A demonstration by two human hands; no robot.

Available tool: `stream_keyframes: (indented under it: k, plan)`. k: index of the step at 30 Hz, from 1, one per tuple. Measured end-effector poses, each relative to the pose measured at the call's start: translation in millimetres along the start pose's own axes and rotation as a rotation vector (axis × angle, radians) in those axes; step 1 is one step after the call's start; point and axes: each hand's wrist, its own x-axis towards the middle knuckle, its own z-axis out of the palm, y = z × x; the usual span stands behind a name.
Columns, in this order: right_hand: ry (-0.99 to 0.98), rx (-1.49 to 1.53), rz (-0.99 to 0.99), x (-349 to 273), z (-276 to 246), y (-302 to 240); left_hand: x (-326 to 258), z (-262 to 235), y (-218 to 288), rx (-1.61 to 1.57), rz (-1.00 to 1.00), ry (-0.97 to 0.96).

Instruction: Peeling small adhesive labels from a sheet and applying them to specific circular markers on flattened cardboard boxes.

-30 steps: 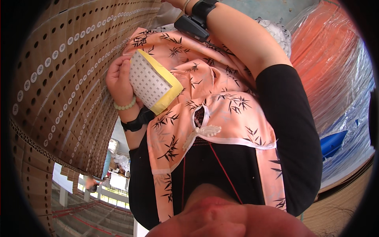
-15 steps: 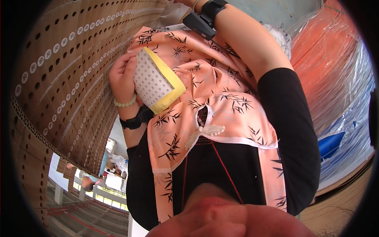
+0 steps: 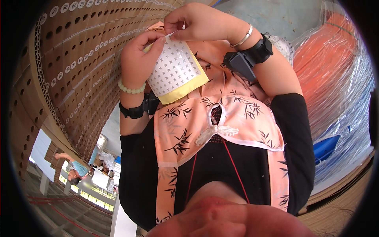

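A sheet of small round white stickers [image 3: 175, 65] on yellow backing is in front of my apron, tilted. My left hand [image 3: 139, 59], with a pale bead bracelet, is closed on its left edge, thumb on top. At the sheet's upper corner my right hand [image 3: 197, 23] is bent inward, its thumb and forefinger pinched against the paper. Whether a single loose sticker lies between those fingertips, I cannot tell. Close beyond my left hand rises a tall stack of brown cardboard [image 3: 89, 47] with rows of dark round holes and white round stickers.
Orange and blue goods under clear plastic wrap [image 3: 335, 79] stand on the right. A grey floor [image 3: 268, 15] shows at the top. Another person [image 3: 77, 170] is far off at the lower left. Brown boards [image 3: 335, 197] lie at the lower right.
My right hand has come down and left from the top edge to the sheet's upper corner. The sheet has shifted up and right with my left hand, and the view has turned somewhat.
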Motion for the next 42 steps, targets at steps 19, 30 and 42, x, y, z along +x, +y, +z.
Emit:
stream_keyframes:
  k: [19,30,42]
  plan:
    - [0.114,-0.252,-0.109,3,2,2,10,3,-17,-0.55,-0.33,-0.075]
    - [0.118,-0.215,-0.039,10,6,7,10,20,-13,-0.417,-0.165,-0.022]
    - [0.262,0.142,0.117,16,15,16,7,15,-19,-0.444,-0.134,0.105]
